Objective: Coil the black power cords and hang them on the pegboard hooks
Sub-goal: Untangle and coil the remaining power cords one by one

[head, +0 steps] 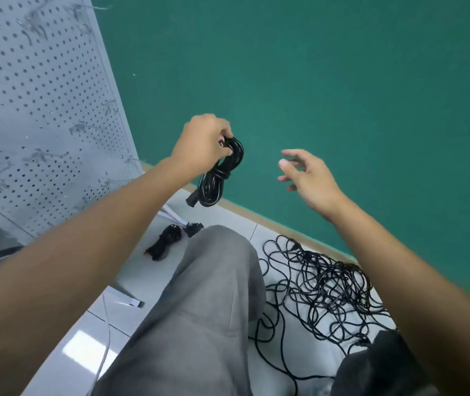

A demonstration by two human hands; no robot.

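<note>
My left hand grips the top of a coiled black power cord that hangs below it, wrapped round its middle, with a plug end at its lower left. My right hand is apart from the coil to the right, fingers spread and holding nothing. The grey pegboard stands at the left, tilted in view; no hooks show clearly on it. A tangled heap of loose black cords lies on the floor at lower right. Another coiled black cord lies on the floor near the pegboard's foot.
A green wall fills the background with a tan skirting strip along its base. My grey-trousered knee rises in the middle, between the floor coil and the heap. White metal feet of the pegboard stand stick out over the pale floor tiles.
</note>
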